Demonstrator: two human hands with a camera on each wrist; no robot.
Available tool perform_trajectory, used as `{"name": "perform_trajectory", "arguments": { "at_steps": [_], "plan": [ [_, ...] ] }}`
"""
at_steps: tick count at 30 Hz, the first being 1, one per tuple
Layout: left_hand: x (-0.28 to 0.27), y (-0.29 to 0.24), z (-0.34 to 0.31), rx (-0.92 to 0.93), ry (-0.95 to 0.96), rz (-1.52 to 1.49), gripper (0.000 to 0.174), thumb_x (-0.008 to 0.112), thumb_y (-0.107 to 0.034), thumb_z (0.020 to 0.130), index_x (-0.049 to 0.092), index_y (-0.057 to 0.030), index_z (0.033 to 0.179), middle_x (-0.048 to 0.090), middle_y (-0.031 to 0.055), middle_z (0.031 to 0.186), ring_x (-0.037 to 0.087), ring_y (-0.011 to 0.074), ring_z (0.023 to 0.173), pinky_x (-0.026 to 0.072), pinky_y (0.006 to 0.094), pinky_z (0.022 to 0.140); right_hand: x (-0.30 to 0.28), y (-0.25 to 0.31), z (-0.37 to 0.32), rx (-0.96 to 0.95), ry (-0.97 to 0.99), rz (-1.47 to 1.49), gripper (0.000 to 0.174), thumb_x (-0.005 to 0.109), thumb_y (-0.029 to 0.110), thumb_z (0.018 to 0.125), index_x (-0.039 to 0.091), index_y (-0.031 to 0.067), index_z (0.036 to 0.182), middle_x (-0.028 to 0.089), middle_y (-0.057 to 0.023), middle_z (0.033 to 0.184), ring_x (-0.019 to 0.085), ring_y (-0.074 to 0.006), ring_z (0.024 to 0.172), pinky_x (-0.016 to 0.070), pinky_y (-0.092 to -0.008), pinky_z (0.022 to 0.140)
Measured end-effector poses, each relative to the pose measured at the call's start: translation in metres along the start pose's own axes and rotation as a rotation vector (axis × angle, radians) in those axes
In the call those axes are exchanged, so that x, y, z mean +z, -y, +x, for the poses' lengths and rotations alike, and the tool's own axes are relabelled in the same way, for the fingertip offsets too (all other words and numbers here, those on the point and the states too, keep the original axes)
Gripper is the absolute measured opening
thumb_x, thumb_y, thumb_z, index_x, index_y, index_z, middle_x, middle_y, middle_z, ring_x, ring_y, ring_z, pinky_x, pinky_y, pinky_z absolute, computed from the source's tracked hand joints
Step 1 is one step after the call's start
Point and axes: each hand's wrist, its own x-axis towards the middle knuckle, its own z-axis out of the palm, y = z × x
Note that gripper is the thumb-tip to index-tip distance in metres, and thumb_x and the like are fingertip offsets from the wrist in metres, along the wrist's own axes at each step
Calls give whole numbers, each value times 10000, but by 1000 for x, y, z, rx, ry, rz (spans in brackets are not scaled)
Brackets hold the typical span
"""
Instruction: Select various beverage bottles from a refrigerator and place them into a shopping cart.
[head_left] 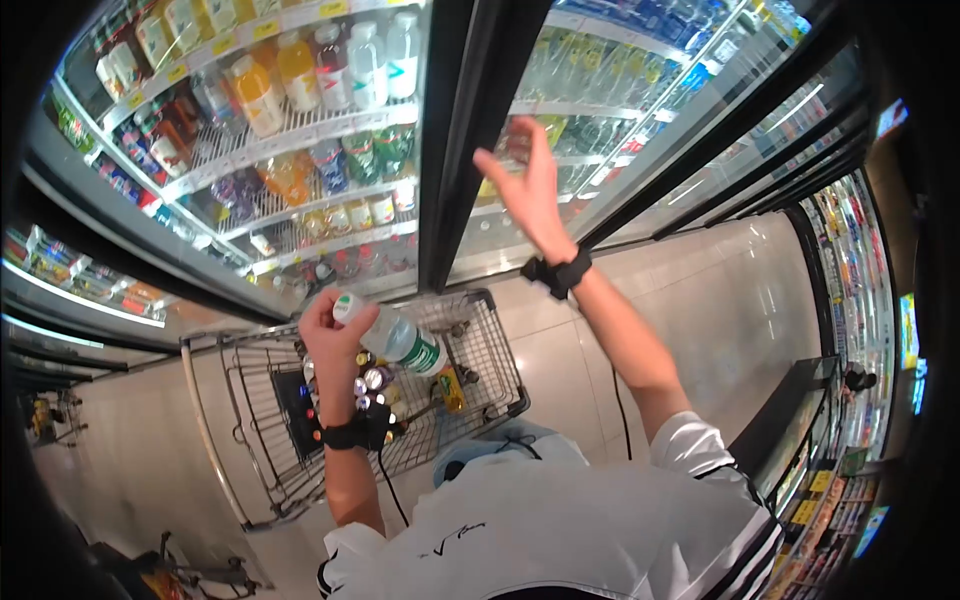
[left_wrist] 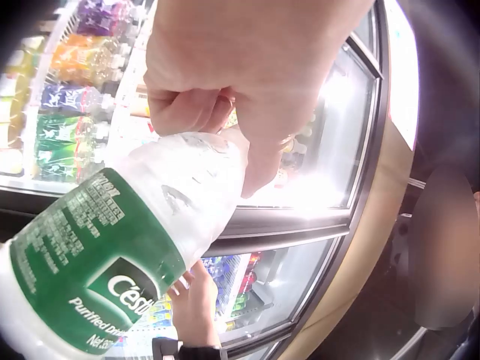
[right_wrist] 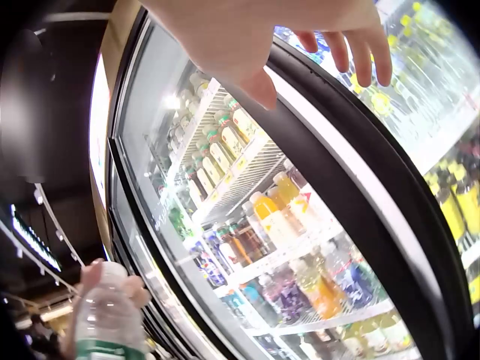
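Note:
In the head view my left hand point(head_left: 335, 338) grips a clear water bottle point(head_left: 398, 338) by its neck end, over the shopping cart. The bottle is tilted, with its white cap by the thumb and a green label facing up. The left wrist view shows that green label on the water bottle point(left_wrist: 97, 262) close up, the fingers curled at its top. My right hand point(head_left: 530, 190) is raised in front of the drinks cooler, thumb apart from the fingers, beside the dark door frame point(head_left: 470, 140). Nothing is in this hand point(right_wrist: 262, 37) in the right wrist view.
Below the left hand stands a wire shopping cart point(head_left: 515, 380) with several cans and a yellow-labelled bottle point(head_left: 450, 390) inside. Cooler shelves point(head_left: 270, 135) full of bottled drinks line the front. Tiled floor point(head_left: 690, 320) stretches to the right, toward more stocked shelves point(head_left: 850, 270).

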Motion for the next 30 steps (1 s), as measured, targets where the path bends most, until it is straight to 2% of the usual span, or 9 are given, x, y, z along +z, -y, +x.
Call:
{"name": "perform_trajectory", "arguments": {
  "at_steps": [2, 5, 8, 11, 18, 23, 26, 27, 30],
  "plan": [
    [-6, -9, -4, 12, -14, 34, 210, 793, -44, 747, 587, -54, 788, 584, -45, 733, 505, 12, 643, 389, 178, 575, 14, 5, 33, -161, -9, -132, 639, 804, 269, 765, 470, -21, 1226, 598, -204, 1045, 612, -329, 960, 502, -405, 825],
    [-17, -18, -13, 19, -4, 0, 237, 799, -69, 769, 562, -56, 758, 570, -56, 714, 490, 1, 615, 383, 166, 563, 31, 7, 60, -103, -46, -253, 509, 784, 293, 765, 486, -31, 1021, 643, -246, 749, 622, -468, 725, 488, -499, 650],
    [-19, -19, -25, 45, -46, 53, 245, 800, -80, 776, 557, -57, 754, 575, -51, 717, 496, -1, 611, 391, 165, 558, 34, -5, 69, -193, -112, -146, 364, 739, 202, 765, 617, -17, 1028, 673, -222, 775, 653, -416, 743, 520, -446, 691],
    [-18, -13, -35, 53, -39, 68, 240, 800, -83, 779, 563, -52, 764, 585, -39, 719, 512, 5, 608, 408, 171, 558, 25, 1, 68, -121, -38, -169, 367, 709, 179, 762, 644, 22, 1088, 682, -207, 766, 662, -394, 741, 527, -427, 711],
    [-14, -25, -80, 61, -95, 162, 206, 791, -89, 791, 594, -31, 767, 602, -30, 711, 523, 10, 611, 405, 178, 544, 21, -5, 69, -239, -47, -168, 300, 696, 196, 757, 653, 36, 1008, 663, -175, 677, 659, -389, 725, 518, -452, 702],
    [-33, -19, -115, 119, -252, 209, 152, 781, -90, 795, 658, -1, 805, 603, -34, 700, 509, 9, 604, 376, 183, 541, 23, -19, 74, -247, -28, -199, 314, 724, 257, 750, 636, 29, 947, 664, -195, 721, 649, -414, 744, 505, -473, 685],
    [-34, -16, -121, 107, -325, 190, 132, 764, -77, 806, 661, 4, 811, 609, -33, 714, 518, 12, 617, 380, 183, 546, 24, -22, 69, -258, -26, -100, 337, 758, 279, 775, 610, 16, 926, 677, -172, 747, 651, -393, 732, 509, -422, 659],
    [-33, -14, -123, 106, -350, 182, 119, 748, -66, 818, 660, 13, 836, 630, -13, 734, 557, 29, 641, 408, 187, 561, 24, -25, 58, -284, -72, -102, 304, 760, 236, 823, 635, -5, 960, 704, -104, 756, 660, -179, 652, 495, -314, 620],
    [-30, -2, -123, 66, -366, -27, 128, 742, -64, 821, 657, 22, 867, 652, 12, 756, 595, 49, 661, 441, 198, 583, 8, -81, -24, -107, 16, -68, 396, 698, 214, 894, 555, 34, 1217, 696, -115, 915, 660, -161, 707, 508, -285, 645]
  ]
}}
